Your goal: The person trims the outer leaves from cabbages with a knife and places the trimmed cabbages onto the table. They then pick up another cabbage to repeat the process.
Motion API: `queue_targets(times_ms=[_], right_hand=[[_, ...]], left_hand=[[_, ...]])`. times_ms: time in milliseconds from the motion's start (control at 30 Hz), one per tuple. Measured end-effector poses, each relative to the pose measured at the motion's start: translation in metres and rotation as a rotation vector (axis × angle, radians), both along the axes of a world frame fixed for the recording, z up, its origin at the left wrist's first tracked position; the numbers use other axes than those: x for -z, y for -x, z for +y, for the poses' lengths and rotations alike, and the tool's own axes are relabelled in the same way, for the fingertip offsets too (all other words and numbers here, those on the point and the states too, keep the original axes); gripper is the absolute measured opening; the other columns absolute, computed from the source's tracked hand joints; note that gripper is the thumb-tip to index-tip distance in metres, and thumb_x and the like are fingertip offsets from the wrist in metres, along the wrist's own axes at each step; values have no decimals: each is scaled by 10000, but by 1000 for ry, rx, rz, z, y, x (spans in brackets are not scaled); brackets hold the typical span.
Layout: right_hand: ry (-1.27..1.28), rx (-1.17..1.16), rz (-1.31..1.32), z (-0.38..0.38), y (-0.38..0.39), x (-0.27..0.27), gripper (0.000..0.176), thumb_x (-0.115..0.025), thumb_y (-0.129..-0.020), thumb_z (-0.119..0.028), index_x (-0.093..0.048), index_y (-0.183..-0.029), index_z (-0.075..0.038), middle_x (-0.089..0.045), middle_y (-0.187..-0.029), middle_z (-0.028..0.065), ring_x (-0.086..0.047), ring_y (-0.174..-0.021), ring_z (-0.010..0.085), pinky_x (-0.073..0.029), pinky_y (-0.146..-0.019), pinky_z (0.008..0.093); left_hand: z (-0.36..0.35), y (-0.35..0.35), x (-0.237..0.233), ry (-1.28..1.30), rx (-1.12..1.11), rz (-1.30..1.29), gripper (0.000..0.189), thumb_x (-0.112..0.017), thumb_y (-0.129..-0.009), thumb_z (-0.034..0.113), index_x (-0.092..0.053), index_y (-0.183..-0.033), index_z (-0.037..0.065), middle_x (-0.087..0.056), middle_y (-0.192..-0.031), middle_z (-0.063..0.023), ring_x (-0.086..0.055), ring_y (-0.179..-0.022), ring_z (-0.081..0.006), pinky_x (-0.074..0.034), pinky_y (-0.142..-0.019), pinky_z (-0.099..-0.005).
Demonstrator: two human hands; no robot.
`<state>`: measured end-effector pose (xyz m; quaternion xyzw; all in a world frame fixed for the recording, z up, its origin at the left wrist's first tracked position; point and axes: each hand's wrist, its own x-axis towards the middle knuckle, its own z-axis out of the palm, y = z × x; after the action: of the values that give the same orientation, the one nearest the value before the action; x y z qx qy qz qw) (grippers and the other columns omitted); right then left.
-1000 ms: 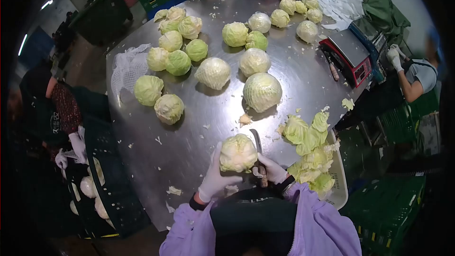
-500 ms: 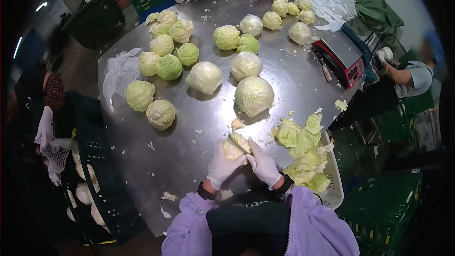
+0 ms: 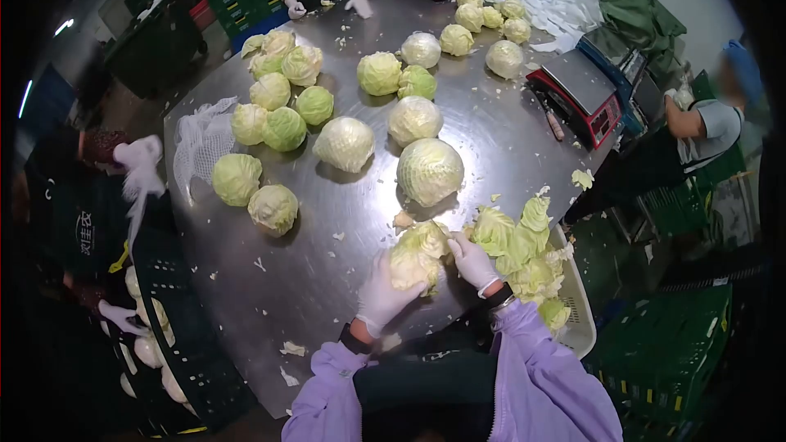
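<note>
A pale cabbage with loosened outer leaves is held low over the near part of the metal table. My left hand, in a white glove, cups its left and lower side with the fingers wrapped round it. At its right edge is my right hand, also gloved, fingers closed; whatever they pinch is too small to make out. Just beyond the cabbage lies a small brownish scrap. A large net-textured cabbage sits farther up, and loose green leaves are piled to the right.
Several cabbages and a white net occupy the metal table. A red scale and a knife are at right, above a white basket. Co-workers stand at left, far side and right; a green crate is at left.
The held cabbage has turned and its leaves now stick out. My right hand has moved right and up. The blade seen across the cabbage is no longer visible. The left co-worker's gloved hands have moved.
</note>
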<state>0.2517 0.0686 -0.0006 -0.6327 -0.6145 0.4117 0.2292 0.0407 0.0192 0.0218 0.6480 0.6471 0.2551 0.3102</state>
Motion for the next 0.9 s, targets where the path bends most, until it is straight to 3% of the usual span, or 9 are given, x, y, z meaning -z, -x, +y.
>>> queue_targets(times_ms=[100,167,233,433,500,533,700,800,900], right_hand=[[-42,-70,-30,7,-9,74,282,-453,-986,-306,-579,-1059,-64,-598,-640,136,-573,-451,245,-470,-493,360],[-528,-118,-171,4,3,78,300,-455,-988,-334,-565,-1017,-56,-601,-667,109,-583,-489,196,-462,-475,332],[212,-115,228,-6,25,29,354,-504,-967,-343,-522,-1234,-112,-645,-793,123,-598,-519,188,-479,-497,323],[378,33,462,-40,46,-3,636,-640,-883,-339,-387,-1399,-66,-648,-890,115,-595,-572,138,-509,-547,280],[-160,-173,225,-42,40,35,697,-680,-838,-361,-401,-1390,-42,-656,-980,144,-629,-668,165,-528,-648,299],[331,-136,344,-34,33,-15,708,-681,-820,-387,-417,-1383,-50,-662,-1017,163,-646,-743,191,-525,-727,312],[298,-185,458,-35,21,19,523,-628,-860,-198,-478,-1349,-87,-653,-912,91,-606,-673,129,-509,-631,271],[350,-119,643,-42,28,23,463,-588,-865,-75,-516,-1321,-103,-627,-855,39,-564,-624,85,-485,-571,245],[197,-101,631,-37,42,25,454,-587,-861,-43,-535,-1306,-110,-615,-827,12,-528,-583,60,-466,-536,233]], left_hand=[[-13,26,5,-19,52,-148,982,-794,-684,379,-271,-1421,-6,-420,-1311,-229,-455,-1218,-351,-384,-1022,-401],[-22,34,7,7,60,-285,995,-807,-682,340,-253,-1436,1,-411,-1316,-218,-451,-1219,-338,-375,-1031,-395],[-32,38,13,-39,-58,-329,1011,-823,-672,294,-240,-1450,15,-391,-1318,-195,-447,-1210,-316,-372,-1031,-390],[-40,5,0,-40,-150,-179,1004,-834,-652,323,-276,-1435,37,-385,-1289,-184,-454,-1188,-348,-430,-971,-409],[-39,4,3,-35,-143,-176,1001,-838,-642,335,-291,-1426,39,-393,-1272,-184,-456,-1181,-359,-447,-948,-416],[-35,10,6,-69,-98,-147,1001,-839,-642,332,-291,-1427,39,-394,-1272,-183,-461,-1176,-353,-437,-962,-408],[-23,50,19,-81,45,-149,998,-831,-667,286,-262,-1449,38,-386,-1334,-169,-457,-1208,-307,-388,-1025,-366],[-15,76,29,224,76,-686,947,-771,-747,174,-191,-1483,33,-342,-1435,-145,-369,-1304,-236,-312,-1085,-344],[-16,83,32,24,-7,-518,849,-762,-748,179,-298,-1440,16,-370,-1406,-168,-358,-1317,-266,-302,-1097,-368]])
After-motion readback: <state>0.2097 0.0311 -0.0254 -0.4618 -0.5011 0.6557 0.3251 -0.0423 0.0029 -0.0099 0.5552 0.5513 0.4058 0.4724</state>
